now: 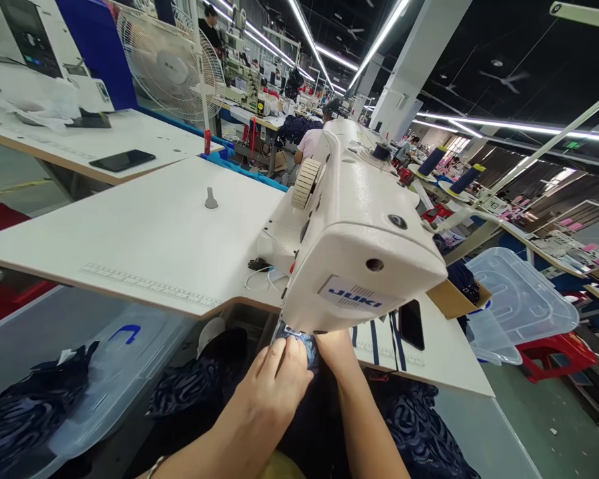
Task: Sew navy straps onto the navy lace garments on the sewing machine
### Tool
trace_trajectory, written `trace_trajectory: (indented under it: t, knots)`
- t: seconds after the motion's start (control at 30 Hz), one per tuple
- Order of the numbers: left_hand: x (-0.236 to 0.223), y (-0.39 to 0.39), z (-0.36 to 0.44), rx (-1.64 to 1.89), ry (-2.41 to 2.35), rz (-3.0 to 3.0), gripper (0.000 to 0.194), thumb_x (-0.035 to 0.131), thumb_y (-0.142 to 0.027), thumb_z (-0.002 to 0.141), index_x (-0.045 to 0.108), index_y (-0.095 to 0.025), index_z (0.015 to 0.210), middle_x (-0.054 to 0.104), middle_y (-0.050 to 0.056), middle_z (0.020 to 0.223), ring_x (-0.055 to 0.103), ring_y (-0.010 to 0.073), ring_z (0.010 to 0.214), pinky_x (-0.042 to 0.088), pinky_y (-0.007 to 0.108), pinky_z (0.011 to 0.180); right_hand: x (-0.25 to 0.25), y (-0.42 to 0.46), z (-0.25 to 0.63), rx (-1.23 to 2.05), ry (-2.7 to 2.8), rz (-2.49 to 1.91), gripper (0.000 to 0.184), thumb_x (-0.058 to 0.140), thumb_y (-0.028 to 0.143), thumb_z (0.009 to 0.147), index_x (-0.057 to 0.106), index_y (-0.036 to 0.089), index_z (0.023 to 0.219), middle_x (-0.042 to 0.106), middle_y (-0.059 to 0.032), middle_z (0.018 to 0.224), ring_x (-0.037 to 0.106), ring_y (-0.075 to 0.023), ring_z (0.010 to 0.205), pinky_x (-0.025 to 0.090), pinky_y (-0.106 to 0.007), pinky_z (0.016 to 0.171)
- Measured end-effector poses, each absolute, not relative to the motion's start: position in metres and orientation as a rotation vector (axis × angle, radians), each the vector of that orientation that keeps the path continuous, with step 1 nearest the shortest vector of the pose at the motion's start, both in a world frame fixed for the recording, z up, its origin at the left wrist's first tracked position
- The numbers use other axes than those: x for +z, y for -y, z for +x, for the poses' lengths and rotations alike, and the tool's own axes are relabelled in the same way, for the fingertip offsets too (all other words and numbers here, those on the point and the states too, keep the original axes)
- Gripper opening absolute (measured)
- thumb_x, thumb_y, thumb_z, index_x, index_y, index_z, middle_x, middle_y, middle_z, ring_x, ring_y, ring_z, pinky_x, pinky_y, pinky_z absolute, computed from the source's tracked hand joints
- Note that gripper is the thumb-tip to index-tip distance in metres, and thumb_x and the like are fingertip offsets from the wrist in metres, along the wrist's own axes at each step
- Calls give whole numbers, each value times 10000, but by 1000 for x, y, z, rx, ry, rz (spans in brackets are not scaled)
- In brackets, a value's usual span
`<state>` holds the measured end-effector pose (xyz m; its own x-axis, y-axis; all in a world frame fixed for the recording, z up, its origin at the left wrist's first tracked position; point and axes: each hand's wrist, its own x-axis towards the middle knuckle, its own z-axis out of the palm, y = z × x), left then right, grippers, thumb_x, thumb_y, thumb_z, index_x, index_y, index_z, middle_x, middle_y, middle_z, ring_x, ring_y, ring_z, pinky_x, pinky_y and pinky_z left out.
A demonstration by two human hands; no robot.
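A white sewing machine (362,266) marked JUKI fills the middle of the view. Below its head, a piece of navy patterned fabric (309,347) lies at the sewing area. My left hand (274,382) is closed on that fabric, fingers bent and close together, just in front of the machine. To its right, my right hand (335,346) reaches in beneath the head; its fingers are hidden behind the machine. The needle and presser foot cannot be clearly made out. More navy patterned fabric (424,426) hangs at the lower right.
Navy straps (375,342) and a dark phone (411,324) lie right of the machine. The white table (144,233) carries a small grey piece (210,198). Clear plastic bins (124,372) flank me below. A large fan (172,66) stands behind; people sit further back.
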<state>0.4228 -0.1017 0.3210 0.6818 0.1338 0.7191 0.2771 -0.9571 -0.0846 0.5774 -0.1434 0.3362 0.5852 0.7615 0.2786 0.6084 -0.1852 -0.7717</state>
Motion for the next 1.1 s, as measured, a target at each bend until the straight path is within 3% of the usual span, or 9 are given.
trace_trajectory:
  t: [0.23, 0.4, 0.7, 1.1]
  knots:
    - [318, 100, 422, -1174, 284, -2726, 284, 522, -194, 900, 600, -69, 1142, 678, 114, 1070, 607, 233, 983, 426, 370, 894, 339, 142, 575, 238, 1100, -1859, 263, 518, 251, 828, 713, 223, 1002, 727, -73, 953, 618, -251, 1046, 418, -395, 1019]
    - [318, 96, 422, -1263, 228, -2734, 262, 497, -178, 905, 603, -88, 1128, 678, 97, 1024, 603, 210, 968, 421, 356, 903, 347, 141, 570, 262, 1034, -1793, 292, 500, 196, 794, 710, 183, 996, 726, -75, 933, 642, -226, 981, 484, -338, 916]
    - [334, 93, 416, -1071, 110, -2726, 250, 485, -163, 908, 624, -116, 1110, 685, 78, 1060, 605, 201, 981, 431, 336, 880, 339, 144, 571, 253, 941, -1865, 195, 532, 219, 798, 723, 180, 815, 709, -40, 729, 648, -199, 766, 512, -300, 778]
    - [331, 93, 424, -1083, 166, -2756, 263, 464, -177, 920, 610, -114, 1130, 683, 84, 1076, 601, 202, 1007, 428, 335, 903, 336, 141, 575, 205, 959, -1887, 211, 517, 218, 789, 705, 191, 880, 729, -80, 890, 656, -208, 805, 518, -298, 732]
